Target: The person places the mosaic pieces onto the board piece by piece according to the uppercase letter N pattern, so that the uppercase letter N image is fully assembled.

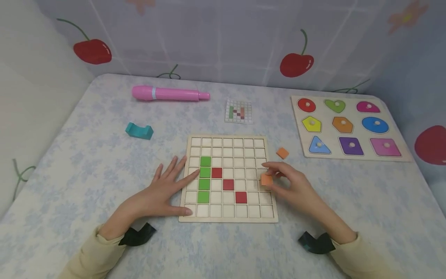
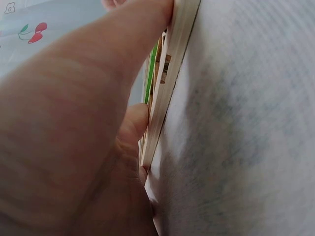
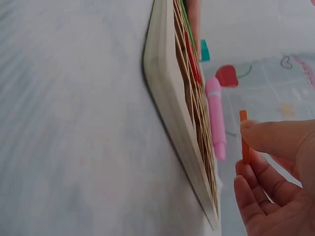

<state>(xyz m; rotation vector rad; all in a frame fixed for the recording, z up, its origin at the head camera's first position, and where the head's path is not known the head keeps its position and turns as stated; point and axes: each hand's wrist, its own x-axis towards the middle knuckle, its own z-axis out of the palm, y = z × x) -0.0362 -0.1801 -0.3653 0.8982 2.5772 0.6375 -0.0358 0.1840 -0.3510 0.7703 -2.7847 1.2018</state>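
A wooden grid board [image 1: 228,218] lies on the table with a column of several green tiles [image 1: 204,173] and three red tiles [image 1: 228,185] stepping diagonally down to the right. My left hand [image 1: 163,192] is spread over the board's left side, its fingers extended and one fingertip touching a green tile. Over the right edge, my right hand [image 1: 292,184] pinches an orange tile [image 1: 266,179] between thumb and fingers; the right wrist view shows this thin tile [image 3: 244,140] edge-on, above the board. A second orange tile [image 1: 282,153] lies on the table to the right of the board.
Behind the board lies a small printed grid card [image 1: 238,111]. A pink microphone-shaped toy [image 1: 174,94] and a teal curved block [image 1: 139,131] are at the back left. A shape-puzzle board [image 1: 355,154] with knobbed pieces lies at the right.
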